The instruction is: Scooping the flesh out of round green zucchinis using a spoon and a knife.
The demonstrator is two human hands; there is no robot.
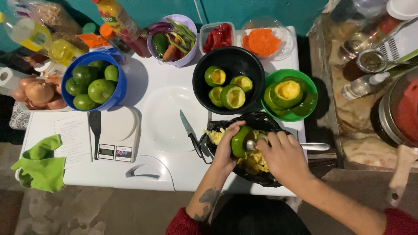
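Green fruit half (241, 140) gripped in left hand (226, 146) over black bag (261, 119) of yellow scrapings (front of white surface (165, 78)); spoon (305, 146) clasped in right hand (285, 156), bowl end at fruit.

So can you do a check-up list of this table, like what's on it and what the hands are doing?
Surface: white table, crowded.
Job's things: green fruit and spoon over a black bag of yellow scrapings.
Clutter: knife, scale, black bowl of hollowed fruit, blue bowl, green cloth.
Hands: left hand holds the fruit; right hand holds the spoon.
Cables: nothing seen.
Surroundings: teal wall.
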